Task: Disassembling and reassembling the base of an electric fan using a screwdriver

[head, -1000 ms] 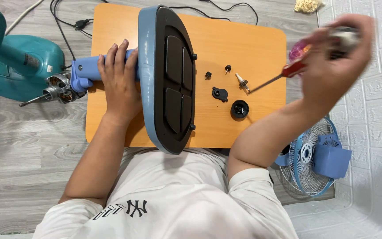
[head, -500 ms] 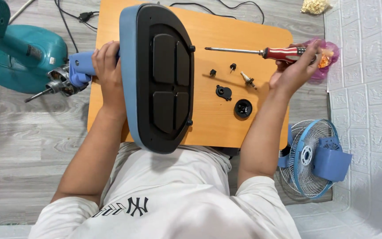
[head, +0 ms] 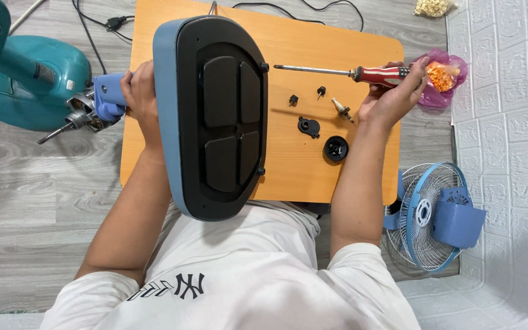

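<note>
Red-handled screwdriver point(head: 362, 74) now lowered onto wooden table point(head: 362, 177), upper right of frame, right hand point(head: 391, 91) grasping handle. Left hand point(head: 139, 98) clenched, prob. on blue fan neck point(head: 108, 98), steadying upturned fan base point(head: 215, 116) at centre; loose screws point(head: 322, 98) alongside.

The right hand point(head: 392, 91) has come down from the air to the surface point(head: 362, 177), and the red-handled screwdriver point(head: 362, 74) now lies flat, its tip toward the fan base point(head: 212, 116).

Fan base point(head: 215, 116) on table point(head: 368, 177), screws point(head: 320, 91) right.
</note>
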